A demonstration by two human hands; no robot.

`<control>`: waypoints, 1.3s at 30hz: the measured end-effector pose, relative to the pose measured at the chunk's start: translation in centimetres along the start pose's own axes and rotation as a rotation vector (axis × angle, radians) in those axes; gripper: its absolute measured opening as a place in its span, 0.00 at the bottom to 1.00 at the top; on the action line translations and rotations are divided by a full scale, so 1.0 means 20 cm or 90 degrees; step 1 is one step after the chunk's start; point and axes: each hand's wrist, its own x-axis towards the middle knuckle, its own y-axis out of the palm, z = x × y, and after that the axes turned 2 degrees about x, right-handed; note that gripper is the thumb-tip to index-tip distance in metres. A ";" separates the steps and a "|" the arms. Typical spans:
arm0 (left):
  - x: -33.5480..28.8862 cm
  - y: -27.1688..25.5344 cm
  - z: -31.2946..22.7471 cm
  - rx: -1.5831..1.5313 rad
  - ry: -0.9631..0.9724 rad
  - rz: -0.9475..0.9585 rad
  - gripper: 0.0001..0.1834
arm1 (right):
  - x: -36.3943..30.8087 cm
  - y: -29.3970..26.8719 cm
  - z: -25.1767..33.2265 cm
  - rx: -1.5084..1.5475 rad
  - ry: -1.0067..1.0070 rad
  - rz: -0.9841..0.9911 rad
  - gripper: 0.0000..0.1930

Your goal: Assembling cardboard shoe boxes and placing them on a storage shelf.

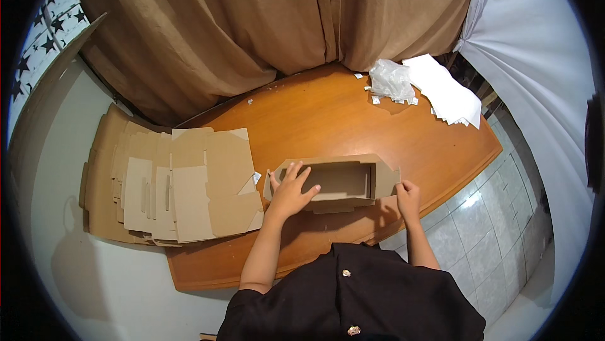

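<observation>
A brown cardboard box (340,180), open at the top, stands on the wooden table in front of me. Its end flaps stick out to the left and right. My left hand (291,193) lies over the left end of the box with its fingers spread, partly hiding that end. At the opposite end, my right hand (408,196) has its fingers closed on the edge of the right flap. The box's interior shows between my hands, with an inner panel near its right end.
Flattened cardboard boxes (189,186) lie stacked on the table's left side. Toward the far right are a crumpled clear plastic bag (392,79) and a stack of white sheets (449,92), with small white scraps around them. Brown curtains (252,19) hang along the table's far edge.
</observation>
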 end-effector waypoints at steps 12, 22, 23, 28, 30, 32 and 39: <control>-0.13 0.12 -0.05 0.114 0.035 0.125 0.50 | -0.03 0.06 0.21 -0.257 -0.115 0.004 0.14; -0.18 0.08 -0.05 0.105 0.076 -0.033 0.38 | -0.06 0.20 0.27 -0.478 -0.140 0.272 0.15; -0.20 0.06 -0.03 0.101 0.077 -0.123 0.35 | -0.05 0.20 0.27 -0.460 -0.140 0.273 0.15; -0.25 0.01 0.16 -0.024 0.072 -0.469 0.29 | -0.03 0.21 0.19 -0.252 -0.167 0.150 0.14; -0.20 -0.01 0.21 -0.434 -0.010 -0.551 0.29 | -0.01 0.19 0.18 -0.084 -0.169 0.138 0.12; -0.14 0.04 0.27 -0.492 -0.080 -0.494 0.32 | -0.02 0.16 0.19 -0.100 -0.192 0.217 0.12; 0.07 0.40 0.46 -0.525 -0.179 -0.121 0.61 | -0.06 0.15 0.17 -0.088 -0.231 0.293 0.11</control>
